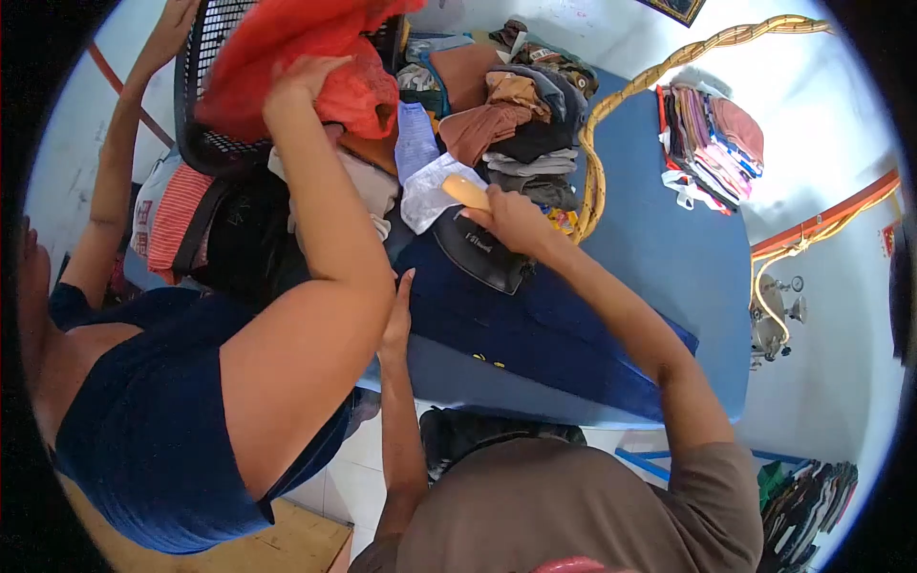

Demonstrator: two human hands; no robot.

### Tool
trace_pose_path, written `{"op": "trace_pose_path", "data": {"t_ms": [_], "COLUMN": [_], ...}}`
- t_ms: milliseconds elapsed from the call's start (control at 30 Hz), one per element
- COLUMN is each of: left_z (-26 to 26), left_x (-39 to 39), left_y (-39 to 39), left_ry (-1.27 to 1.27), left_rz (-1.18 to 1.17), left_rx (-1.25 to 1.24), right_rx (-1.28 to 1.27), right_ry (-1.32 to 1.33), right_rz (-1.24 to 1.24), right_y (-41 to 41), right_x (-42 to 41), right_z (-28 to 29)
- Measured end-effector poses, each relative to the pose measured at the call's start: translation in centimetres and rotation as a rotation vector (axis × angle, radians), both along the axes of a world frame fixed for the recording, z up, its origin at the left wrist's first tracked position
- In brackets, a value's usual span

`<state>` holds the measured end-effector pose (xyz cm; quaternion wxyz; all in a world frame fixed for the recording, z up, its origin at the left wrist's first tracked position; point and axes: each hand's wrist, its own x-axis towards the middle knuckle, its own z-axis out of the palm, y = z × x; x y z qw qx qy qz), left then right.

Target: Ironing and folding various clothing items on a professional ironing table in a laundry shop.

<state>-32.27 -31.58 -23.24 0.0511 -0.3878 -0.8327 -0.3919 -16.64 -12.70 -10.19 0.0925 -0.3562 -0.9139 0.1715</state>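
My right hand [512, 218] grips the pale handle [466, 193] of a dark clothes iron [487, 251]. The iron lies over dark blue fabric [473, 308] spread on the blue-covered table [645, 236]. A white cloth [435, 192] lies just beyond the iron's handle. My left hand [398, 315] is at the near edge of the dark fabric, left of the iron, with its fingers extended; part of it is hidden behind a co-worker's elbow. Whether it pinches the fabric cannot be told.
At the left a co-worker [157, 422] reaches across with a red cloth [308, 71] over a black plastic basket [190, 107]. Folded clothes [530, 157] are piled at the back, with another stack [713, 147] at the right. A twisted tan hose [591, 157] runs down beside the iron.
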Motion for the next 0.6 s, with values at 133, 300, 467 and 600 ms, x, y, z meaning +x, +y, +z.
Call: {"op": "trace_pose_path", "data": {"t_ms": [133, 300, 467, 600], "left_z": [1.9, 2.4, 2.7, 2.6], "left_x": [0.9, 0.9, 1.0, 0.8], "left_y": [0.7, 0.1, 0.4, 0.2], "left_ry": [-0.201, 0.107, 0.156, 0.144], "left_rz": [-0.064, 0.05, 0.011, 0.039], "left_rx": [0.078, -0.044, -0.038, -0.043], "right_rx": [0.023, -0.067, -0.224, -0.191], "right_ry": [-0.076, -0.157, -0.074, 0.127], "right_rz": [-0.094, -0.304, -0.647, -0.759], "right_y": [0.3, -3.5, -6.1, -6.6], "right_x": [4.5, 14.8, 27.0, 37.0], "right_z": [-0.2, 0.6, 2.8, 1.4]}}
